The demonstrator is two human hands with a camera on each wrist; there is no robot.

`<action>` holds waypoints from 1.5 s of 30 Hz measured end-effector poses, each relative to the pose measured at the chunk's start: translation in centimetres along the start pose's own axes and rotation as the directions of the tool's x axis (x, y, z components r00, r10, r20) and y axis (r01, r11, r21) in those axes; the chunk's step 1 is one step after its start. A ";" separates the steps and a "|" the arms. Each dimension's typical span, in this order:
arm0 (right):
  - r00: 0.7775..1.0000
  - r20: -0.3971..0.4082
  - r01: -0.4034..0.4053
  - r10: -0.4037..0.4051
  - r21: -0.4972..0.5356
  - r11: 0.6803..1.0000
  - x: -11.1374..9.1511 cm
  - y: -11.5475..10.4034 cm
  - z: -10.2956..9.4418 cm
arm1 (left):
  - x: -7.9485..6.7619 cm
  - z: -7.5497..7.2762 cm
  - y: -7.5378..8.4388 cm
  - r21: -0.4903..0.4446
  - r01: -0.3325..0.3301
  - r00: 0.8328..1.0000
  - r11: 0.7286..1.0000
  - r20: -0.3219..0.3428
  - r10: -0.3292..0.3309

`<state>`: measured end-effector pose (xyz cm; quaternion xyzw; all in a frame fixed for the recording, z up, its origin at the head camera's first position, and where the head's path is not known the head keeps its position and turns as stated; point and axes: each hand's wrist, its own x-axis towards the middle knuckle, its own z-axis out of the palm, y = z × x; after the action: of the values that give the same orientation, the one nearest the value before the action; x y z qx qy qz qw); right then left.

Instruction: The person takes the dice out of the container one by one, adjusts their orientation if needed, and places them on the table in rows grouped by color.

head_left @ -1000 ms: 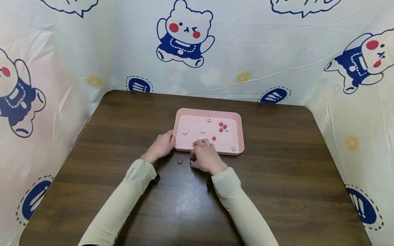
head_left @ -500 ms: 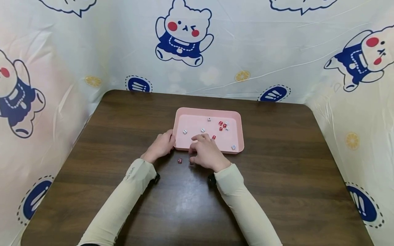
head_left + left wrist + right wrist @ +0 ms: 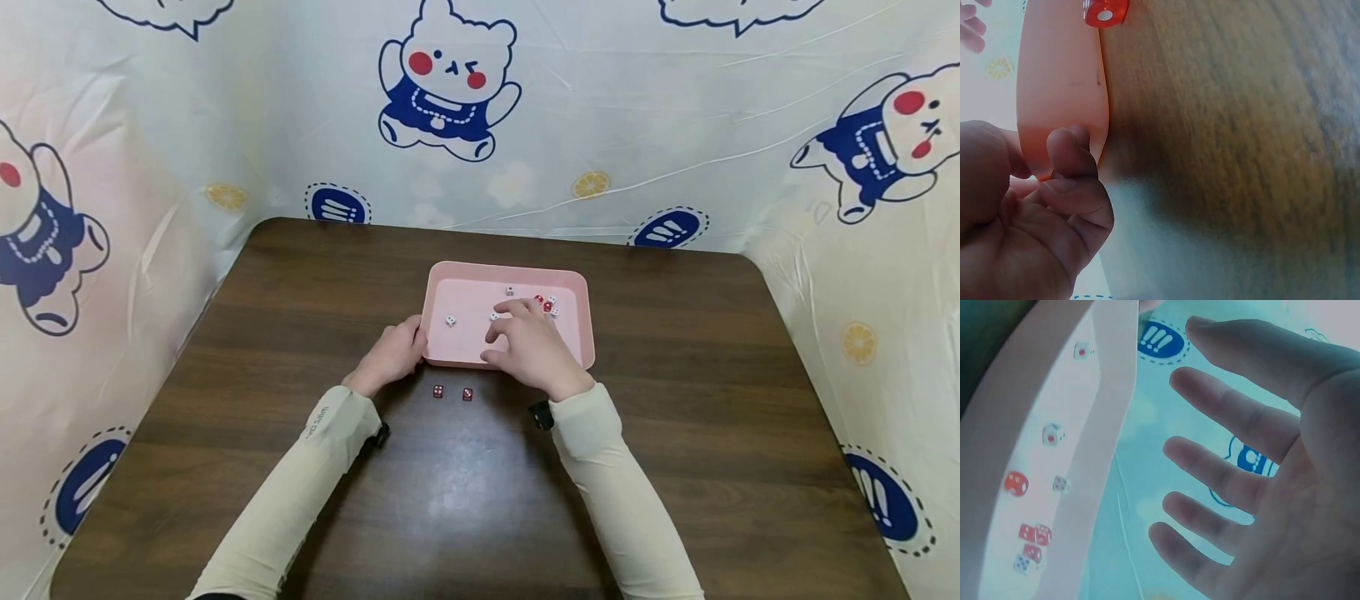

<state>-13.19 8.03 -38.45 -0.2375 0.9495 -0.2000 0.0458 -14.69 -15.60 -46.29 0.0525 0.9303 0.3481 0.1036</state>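
Head view shows a pink tray (image 3: 468,287) at the centre of the frame on a brown worktop (image 3: 315,283), with white dice (image 3: 450,321) and red dice (image 3: 547,307) inside. Just below it, a single red die (image 3: 438,391) and a second red die (image 3: 467,394) sit near each other, apart. The left hand (image 3: 388,358) grips the tray's lower-left corner with curled fingers; the right hand (image 3: 536,346) is over the tray's right half, fingers spread, holding nothing. Lettering (image 3: 318,422) on the left sleeve (image 3: 292,492) is too small to read. In the right wrist view, a blue oval (image 3: 1161,340) at upper centre reads "!!!"; a speech bubble (image 3: 738,17) at the head view's upper right is cut off.
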 end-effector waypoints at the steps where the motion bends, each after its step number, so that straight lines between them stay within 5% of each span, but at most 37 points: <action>1: 1.000 -0.001 -0.007 0.007 0.000 1.000 0.0 0.1 -0.1 | 0.0 0.0 0.0 -0.001 0.000 1.000 1.000 0.001 0.000; 14: 0.998 -0.012 -0.055 0.056 0.020 0.998 0.6 2.5 -2.3 | 0.0 0.1 -0.1 -0.006 0.008 1.000 1.000 0.006 -0.008; 22: 0.993 -0.086 -0.080 0.082 0.027 0.996 0.8 3.8 -3.0 | 0.1 0.1 -0.2 -0.003 0.020 1.000 1.000 0.007 -0.020; 45: 0.985 -0.006 -0.173 0.174 0.081 0.982 2.5 6.3 0.3 | -0.1 0.1 -0.1 0.002 0.030 0.999 1.000 0.013 -0.030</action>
<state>-18.13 11.86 -41.23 -0.1505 0.9580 -0.2348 0.0664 -14.62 -15.60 -46.37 0.0408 0.9305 0.3453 0.1150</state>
